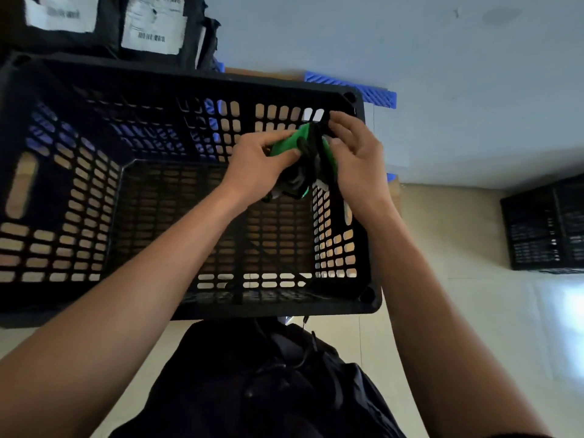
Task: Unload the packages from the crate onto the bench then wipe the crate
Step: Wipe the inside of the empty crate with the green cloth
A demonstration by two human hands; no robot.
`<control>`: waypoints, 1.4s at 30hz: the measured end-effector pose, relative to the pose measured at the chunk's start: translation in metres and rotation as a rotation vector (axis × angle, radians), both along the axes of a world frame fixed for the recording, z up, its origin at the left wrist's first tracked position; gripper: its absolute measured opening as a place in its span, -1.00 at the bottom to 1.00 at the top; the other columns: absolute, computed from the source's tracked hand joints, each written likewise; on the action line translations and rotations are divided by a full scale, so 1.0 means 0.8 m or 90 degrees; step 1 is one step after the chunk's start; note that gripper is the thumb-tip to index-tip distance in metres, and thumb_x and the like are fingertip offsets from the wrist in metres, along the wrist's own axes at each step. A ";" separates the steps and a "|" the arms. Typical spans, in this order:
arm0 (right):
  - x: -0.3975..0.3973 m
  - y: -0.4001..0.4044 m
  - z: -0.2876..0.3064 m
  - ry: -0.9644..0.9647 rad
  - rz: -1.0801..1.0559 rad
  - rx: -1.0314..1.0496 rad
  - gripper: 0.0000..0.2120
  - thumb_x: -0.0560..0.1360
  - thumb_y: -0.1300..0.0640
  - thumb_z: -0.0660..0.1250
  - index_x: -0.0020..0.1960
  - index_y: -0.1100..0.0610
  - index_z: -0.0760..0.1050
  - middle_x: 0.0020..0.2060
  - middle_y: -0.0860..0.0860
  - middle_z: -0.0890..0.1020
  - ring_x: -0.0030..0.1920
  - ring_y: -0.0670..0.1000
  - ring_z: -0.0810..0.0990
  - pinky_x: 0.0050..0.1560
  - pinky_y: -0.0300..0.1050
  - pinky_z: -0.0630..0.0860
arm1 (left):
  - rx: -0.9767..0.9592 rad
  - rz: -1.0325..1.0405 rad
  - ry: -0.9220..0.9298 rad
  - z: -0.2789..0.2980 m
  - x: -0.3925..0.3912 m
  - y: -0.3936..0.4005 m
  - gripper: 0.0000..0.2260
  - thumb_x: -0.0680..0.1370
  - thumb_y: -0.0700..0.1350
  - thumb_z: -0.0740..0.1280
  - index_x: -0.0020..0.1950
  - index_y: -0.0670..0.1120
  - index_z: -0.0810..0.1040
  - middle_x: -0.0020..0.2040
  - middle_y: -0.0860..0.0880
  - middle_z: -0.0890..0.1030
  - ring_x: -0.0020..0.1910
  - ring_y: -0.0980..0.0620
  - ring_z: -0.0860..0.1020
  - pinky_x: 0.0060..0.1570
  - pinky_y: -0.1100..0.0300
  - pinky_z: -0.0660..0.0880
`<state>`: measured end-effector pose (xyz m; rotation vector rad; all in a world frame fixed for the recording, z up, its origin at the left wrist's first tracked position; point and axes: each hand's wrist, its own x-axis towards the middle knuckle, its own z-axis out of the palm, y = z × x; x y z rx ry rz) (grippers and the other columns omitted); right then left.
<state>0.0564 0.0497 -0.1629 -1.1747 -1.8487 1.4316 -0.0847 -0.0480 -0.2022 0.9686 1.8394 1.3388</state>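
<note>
A black slotted plastic crate fills the left and middle of the view, and nothing lies inside it. Over its far right corner both hands hold a bunched green and black cloth. My left hand grips the cloth from the left, with its thumb across the green part. From the right, my right hand pinches the cloth's top edge. Two black packages with white labels lie behind the crate at the top left.
A blue ribbed object sticks out behind the crate's far right corner, against the pale wall. Another black crate stands on the beige tiled floor at the right. My dark clothing shows at the bottom centre.
</note>
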 end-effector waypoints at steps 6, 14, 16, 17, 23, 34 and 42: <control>0.023 0.006 -0.001 -0.150 -0.064 0.302 -0.65 0.55 0.33 0.23 0.24 0.12 0.63 0.16 -0.04 0.68 0.18 -0.08 0.57 0.19 -0.11 0.54 | -0.028 0.020 -0.055 -0.021 -0.012 0.032 -0.77 0.57 -0.15 0.46 0.23 -0.02 0.66 0.00 0.14 0.66 0.00 0.29 0.61 0.13 0.26 0.56; 0.026 0.007 -0.023 -0.319 -0.054 0.335 -0.53 0.56 0.30 0.16 0.45 0.14 0.49 0.43 0.04 0.51 0.40 0.07 0.43 0.31 -0.53 0.17 | -0.010 0.076 -0.082 -0.061 0.024 0.073 -0.83 0.56 0.00 0.44 0.02 -0.08 0.63 -0.13 0.08 0.61 -0.11 0.11 0.59 -0.05 0.17 0.55; 0.024 0.008 -0.021 -0.330 -0.058 0.333 -0.52 0.56 0.29 0.15 0.45 0.13 0.48 0.43 0.02 0.51 0.39 0.05 0.45 0.24 -0.64 0.10 | 0.026 0.114 -0.123 -0.060 0.033 0.081 -0.82 0.56 0.01 0.42 0.02 -0.09 0.64 -0.16 0.08 0.61 -0.12 0.06 0.61 -0.05 0.03 0.56; 0.024 0.008 -0.021 -0.335 -0.057 0.335 -0.52 0.56 0.28 0.15 0.45 0.12 0.48 0.44 0.02 0.51 0.39 0.05 0.46 0.26 -0.62 0.12 | 0.046 0.128 -0.142 -0.058 0.038 0.084 -0.83 0.56 0.00 0.41 0.04 -0.08 0.64 -0.15 0.08 0.62 -0.12 0.07 0.61 -0.05 0.04 0.57; 0.020 0.005 -0.022 -0.340 -0.061 0.361 -0.51 0.56 0.30 0.14 0.47 0.14 0.49 0.45 0.07 0.51 0.38 0.07 0.51 0.35 -0.29 0.32 | 0.067 0.105 -0.288 -0.060 0.064 0.098 -0.68 0.64 -0.08 0.32 0.38 -0.11 0.60 0.16 0.04 0.69 0.13 0.22 0.62 0.20 0.23 0.55; 0.018 0.006 -0.020 -0.278 -0.076 0.378 -0.53 0.53 0.41 0.18 0.40 0.25 0.53 0.37 0.13 0.57 0.32 -0.13 0.45 0.15 -0.64 0.26 | 0.144 0.103 -0.304 -0.047 0.091 0.103 -0.59 0.63 -0.03 0.26 0.41 -0.19 0.55 0.38 -0.09 0.58 0.41 0.00 0.50 0.45 -0.07 0.40; 0.018 0.007 -0.019 -0.265 -0.114 0.329 -0.53 0.54 0.39 0.19 0.42 0.20 0.52 0.40 0.10 0.54 0.35 -0.22 0.50 0.27 -0.49 0.37 | 0.139 0.073 -0.188 -0.074 0.104 0.103 -0.58 0.64 -0.22 0.24 0.51 -0.22 0.43 0.54 -0.15 0.40 0.55 0.00 0.34 0.55 -0.04 0.27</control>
